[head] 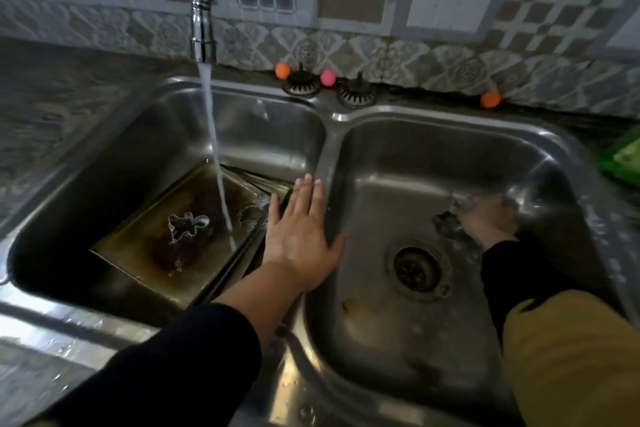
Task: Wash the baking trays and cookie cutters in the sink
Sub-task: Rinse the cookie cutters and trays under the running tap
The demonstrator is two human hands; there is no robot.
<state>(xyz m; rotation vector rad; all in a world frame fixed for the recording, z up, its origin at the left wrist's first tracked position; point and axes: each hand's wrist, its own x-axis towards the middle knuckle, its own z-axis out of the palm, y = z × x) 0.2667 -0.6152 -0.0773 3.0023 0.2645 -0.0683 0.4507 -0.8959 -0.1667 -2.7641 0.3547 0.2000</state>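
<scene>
Blurring right hand [485, 218], grip unclear

wall: patterned tiles [450, 3] | counter: dark mottled stone [52, 97] | light: dim

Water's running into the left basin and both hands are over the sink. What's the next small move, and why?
Probably swing the left hand, flat and open over the divider, back to the cutter lying on the top tray and grip it. The stream lands on that tray beside the cutter, so it can be rinsed right there. The right hand is blurred in the right basin near a small metal piece; whether it grips it cannot be told.
</scene>
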